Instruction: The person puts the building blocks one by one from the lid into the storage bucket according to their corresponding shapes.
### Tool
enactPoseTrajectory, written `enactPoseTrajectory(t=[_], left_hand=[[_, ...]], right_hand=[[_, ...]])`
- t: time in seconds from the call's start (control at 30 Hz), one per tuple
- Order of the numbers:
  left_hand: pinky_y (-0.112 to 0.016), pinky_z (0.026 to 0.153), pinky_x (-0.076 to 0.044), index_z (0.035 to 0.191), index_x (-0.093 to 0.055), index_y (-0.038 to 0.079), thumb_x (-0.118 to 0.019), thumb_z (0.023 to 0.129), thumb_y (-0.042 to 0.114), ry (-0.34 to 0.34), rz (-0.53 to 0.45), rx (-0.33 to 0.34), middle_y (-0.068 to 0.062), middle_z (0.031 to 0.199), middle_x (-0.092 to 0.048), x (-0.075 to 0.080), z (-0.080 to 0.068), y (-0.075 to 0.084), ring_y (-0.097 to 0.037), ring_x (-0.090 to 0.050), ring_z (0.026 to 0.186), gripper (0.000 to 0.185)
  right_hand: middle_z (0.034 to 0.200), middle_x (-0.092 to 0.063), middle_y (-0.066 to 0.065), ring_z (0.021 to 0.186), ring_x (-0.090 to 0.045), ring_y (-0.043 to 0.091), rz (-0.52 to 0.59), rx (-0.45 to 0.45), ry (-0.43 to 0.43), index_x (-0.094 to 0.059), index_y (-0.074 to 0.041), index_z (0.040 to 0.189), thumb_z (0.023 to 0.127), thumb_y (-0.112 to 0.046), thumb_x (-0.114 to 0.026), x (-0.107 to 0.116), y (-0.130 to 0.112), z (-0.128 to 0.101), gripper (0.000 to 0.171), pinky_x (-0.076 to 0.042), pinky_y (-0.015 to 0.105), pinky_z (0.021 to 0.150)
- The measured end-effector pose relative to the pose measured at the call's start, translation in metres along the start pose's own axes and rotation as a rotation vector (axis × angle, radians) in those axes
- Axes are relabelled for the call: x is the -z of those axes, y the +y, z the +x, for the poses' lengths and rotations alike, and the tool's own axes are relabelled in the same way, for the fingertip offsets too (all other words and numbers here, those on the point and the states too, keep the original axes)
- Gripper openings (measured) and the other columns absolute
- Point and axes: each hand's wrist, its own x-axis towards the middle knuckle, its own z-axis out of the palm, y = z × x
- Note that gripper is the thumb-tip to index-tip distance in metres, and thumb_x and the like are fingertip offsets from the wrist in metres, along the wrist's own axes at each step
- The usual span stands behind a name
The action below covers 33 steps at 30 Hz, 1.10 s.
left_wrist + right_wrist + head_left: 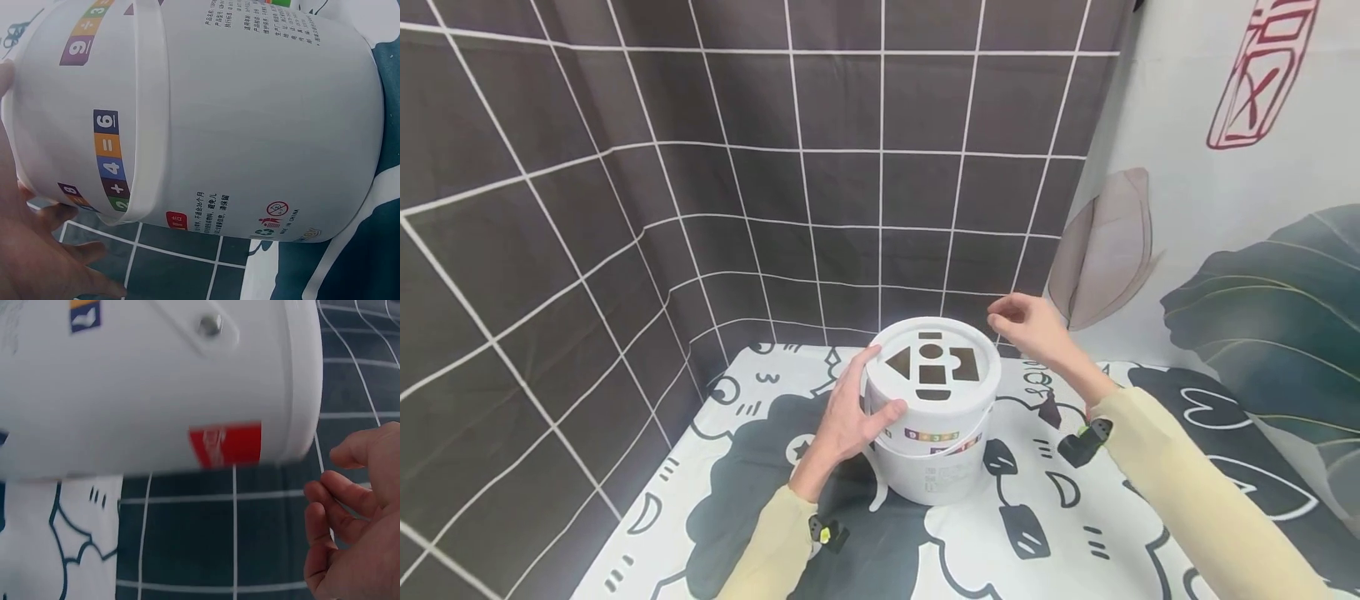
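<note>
Nearest the head camera are two pale yellow sleeves (pixel 1195 492); beyond them, the left hand (pixel 850 417) curls its thumb and fingers round the rim of a white plastic bucket (pixel 936 467), which stands upright on a black-and-white cartoon-print cloth (pixel 1060 533) in front of a dark grid-patterned curtain (pixel 700 167). Its white lid (pixel 934 367) shows cut-out shape holes: a triangle, a circle, squares and a half-round. The right hand (pixel 1030 325) hovers just beside the lid's far edge, fingers loosely curled and holding nothing, apart from the bucket. In the left wrist view, the bucket's printed wall (pixel 250 125) fills the frame, with coloured number tiles under its white carry handle (pixel 150 125), and the left hand's fingers (pixel 56 262) lie at the rim. In the right wrist view, the right hand's fingers (pixel 350 512) hang bent just off the lid edge (pixel 303 381). With only a one-sided grip near the top, the light bucket could tip or skid on the smooth cloth.
</note>
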Motion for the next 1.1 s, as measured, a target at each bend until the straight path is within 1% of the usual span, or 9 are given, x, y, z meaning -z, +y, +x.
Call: enactPoseTrajectory(t=[0.03,0.13,0.3,0.4,0.6,0.67,0.83,0.97,1.1], left_hand=[[-0.062,0.108,-0.030,0.153,-0.037,0.019,-0.065,0.080,0.068,-0.001,0.000,0.005,-0.011,0.154,-0.040,0.000,0.000,0.000,-0.034,-0.037,0.139,0.093],[-0.063,0.107,-0.030,0.153,-0.037,0.019,-0.064,0.079,0.068,-0.005,-0.003,0.011,-0.012,0.154,-0.040,0.001,-0.001,0.001,-0.035,-0.038,0.139,0.093],[-0.063,0.107,-0.030,0.153,-0.037,0.018,-0.065,0.080,0.066,-0.003,-0.008,0.005,-0.012,0.154,-0.040,0.000,-0.001,0.001,-0.034,-0.038,0.139,0.092],[-0.063,0.107,-0.031,0.153,-0.038,0.018,-0.065,0.080,0.066,0.002,-0.014,-0.003,-0.012,0.154,-0.041,0.000,-0.001,0.000,-0.034,-0.038,0.139,0.091],[-0.063,0.107,-0.031,0.153,-0.038,0.017,-0.066,0.081,0.065,0.005,-0.023,-0.016,-0.012,0.154,-0.040,0.000,-0.001,0.000,-0.034,-0.039,0.139,0.091],[-0.062,0.108,-0.030,0.153,-0.038,0.017,-0.066,0.081,0.065,0.004,-0.023,-0.015,-0.011,0.154,-0.040,0.000,-0.001,0.000,-0.034,-0.039,0.139,0.090],[-0.061,0.108,-0.030,0.153,-0.038,0.017,-0.066,0.081,0.064,0.003,-0.018,-0.014,-0.012,0.154,-0.041,0.000,-0.001,-0.001,-0.033,-0.039,0.139,0.090],[-0.061,0.108,-0.031,0.153,-0.038,0.017,-0.067,0.081,0.062,0.005,-0.018,-0.013,-0.012,0.153,-0.041,0.000,0.000,-0.001,-0.033,-0.040,0.138,0.089],[-0.060,0.108,-0.031,0.152,-0.038,0.017,-0.067,0.081,0.061,0.003,-0.017,-0.014,-0.012,0.153,-0.041,-0.001,0.000,-0.001,-0.033,-0.040,0.138,0.089]], right_hand=[[0.107,-0.070,0.022,0.096,-0.066,0.036,-0.002,-0.019,0.007,-0.066,0.006,0.113,0.096,-0.011,-0.061,0.003,0.003,-0.003,0.024,-0.053,0.036,0.076],[0.107,-0.069,0.022,0.098,-0.065,0.036,-0.015,-0.055,0.021,-0.066,0.005,0.113,0.097,-0.011,-0.061,0.010,0.012,-0.010,0.023,-0.051,0.038,0.078],[0.108,-0.068,0.025,0.099,-0.064,0.039,-0.023,-0.081,0.041,-0.065,0.007,0.113,0.096,-0.009,-0.061,0.019,0.026,-0.023,0.023,-0.050,0.038,0.079],[0.110,-0.066,0.027,0.101,-0.063,0.040,-0.004,-0.105,0.038,-0.063,0.009,0.115,0.097,-0.008,-0.060,0.022,0.037,-0.032,0.025,-0.051,0.038,0.080],[0.114,-0.064,0.028,0.106,-0.060,0.043,0.005,-0.168,0.043,-0.061,0.009,0.119,0.099,-0.012,-0.059,0.028,0.058,-0.052,0.029,-0.050,0.051,0.087],[0.115,-0.063,0.028,0.107,-0.059,0.044,0.000,-0.188,0.044,-0.061,0.009,0.120,0.099,-0.012,-0.059,0.029,0.063,-0.059,0.030,-0.049,0.054,0.087],[0.114,-0.063,0.028,0.107,-0.058,0.045,-0.022,-0.232,0.039,-0.059,0.010,0.122,0.098,-0.011,-0.060,0.029,0.079,-0.074,0.032,-0.049,0.053,0.085],[0.113,-0.063,0.029,0.107,-0.058,0.047,-0.034,-0.262,0.044,-0.059,0.011,0.121,0.097,-0.011,-0.060,0.029,0.092,-0.084,0.033,-0.047,0.055,0.087],[0.114,-0.062,0.029,0.109,-0.057,0.048,-0.051,-0.313,0.042,-0.057,0.010,0.123,0.098,-0.013,-0.060,0.026,0.105,-0.094,0.035,-0.046,0.058,0.089]])
